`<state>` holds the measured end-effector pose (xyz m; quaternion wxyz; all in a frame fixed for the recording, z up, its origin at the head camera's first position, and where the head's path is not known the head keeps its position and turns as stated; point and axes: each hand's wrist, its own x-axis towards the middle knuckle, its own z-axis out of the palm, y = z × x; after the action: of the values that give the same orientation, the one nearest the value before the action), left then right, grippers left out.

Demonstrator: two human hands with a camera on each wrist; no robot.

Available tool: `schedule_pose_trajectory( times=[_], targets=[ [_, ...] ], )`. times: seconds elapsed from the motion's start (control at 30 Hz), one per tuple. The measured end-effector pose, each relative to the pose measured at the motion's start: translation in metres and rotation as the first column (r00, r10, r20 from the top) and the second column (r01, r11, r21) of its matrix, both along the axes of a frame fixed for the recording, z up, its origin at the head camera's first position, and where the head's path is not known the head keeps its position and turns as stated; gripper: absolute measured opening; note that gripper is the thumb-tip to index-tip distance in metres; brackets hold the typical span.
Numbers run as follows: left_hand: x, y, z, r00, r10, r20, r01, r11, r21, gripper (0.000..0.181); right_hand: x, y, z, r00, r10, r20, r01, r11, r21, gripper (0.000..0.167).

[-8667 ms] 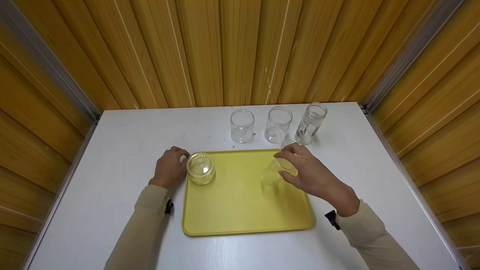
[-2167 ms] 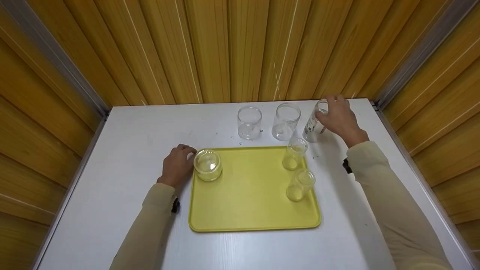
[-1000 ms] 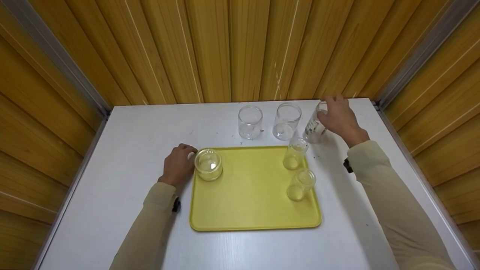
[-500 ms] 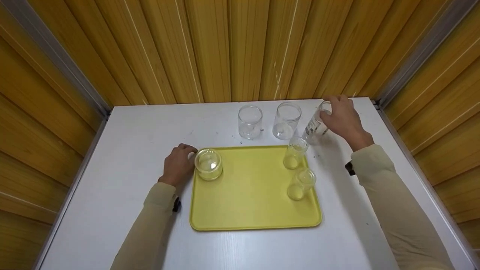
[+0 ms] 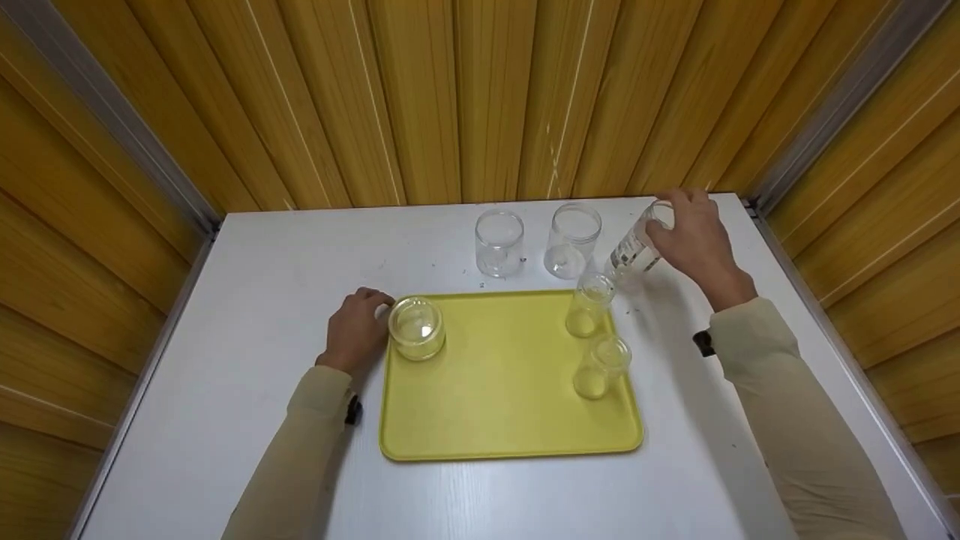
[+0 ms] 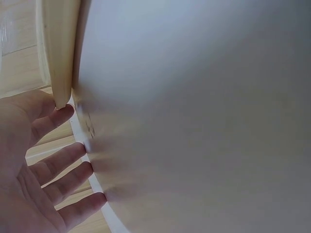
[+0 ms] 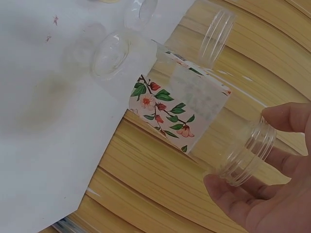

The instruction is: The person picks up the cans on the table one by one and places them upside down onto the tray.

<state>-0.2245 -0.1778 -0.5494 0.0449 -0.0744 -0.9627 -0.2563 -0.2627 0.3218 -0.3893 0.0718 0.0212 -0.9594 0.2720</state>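
My left hand [image 5: 355, 330] is at the far-left corner of the yellow tray [image 5: 502, 420]; the left wrist view shows its thumb and forefinger pinching the tray's rim [image 6: 62, 53], other fingers spread. Just inside that corner stands a squat clear jar [image 5: 417, 330]. At the back right, my right hand [image 5: 697, 240] grips the threaded neck of a tall clear jar [image 5: 636, 244], which leans to the right. In the right wrist view this jar bears a label with flowers [image 7: 167, 109]. Two small clear jars [image 5: 591, 304] [image 5: 602, 367] stand along the tray's right side.
Two wide clear jars [image 5: 499, 244] [image 5: 573, 240] stand on the white table [image 5: 300, 262] behind the tray. Wood-patterned panels [image 5: 420, 97] enclose the table at the back and sides. Small dark specks dot the tabletop near the jars.
Earlier my right hand held a small jar over the tray; two now stand there. It moved to the labelled jar at the back, which has since tilted rightward. My left hand stayed at the corner.
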Motion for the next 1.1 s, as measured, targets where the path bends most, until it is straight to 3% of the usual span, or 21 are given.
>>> schedule_pose_trajectory(
  times=[0.33, 0.83, 1.1],
  targets=[
    [0.000, 0.001, -0.001, 1.000, -0.002, 0.003, 0.002, 1.000, -0.006, 0.027, 0.009, 0.010, -0.002, 0.998, -0.053, -0.019, 0.051, 0.996, -0.076, 0.053],
    [0.001, 0.000, -0.001, 1.000, -0.018, -0.015, 0.017, 0.999, -0.043, 0.026, 0.021, 0.012, 0.000, 0.993, -0.047, -0.112, 0.029, 0.988, -0.154, 0.051],
    [0.001, 0.000, -0.002, 1.000, -0.009, -0.002, 0.009, 0.999, -0.034, 0.026, 0.026, 0.014, 0.000, 0.993, -0.071, -0.098, 0.050, 0.978, -0.203, 0.055]
  ],
)
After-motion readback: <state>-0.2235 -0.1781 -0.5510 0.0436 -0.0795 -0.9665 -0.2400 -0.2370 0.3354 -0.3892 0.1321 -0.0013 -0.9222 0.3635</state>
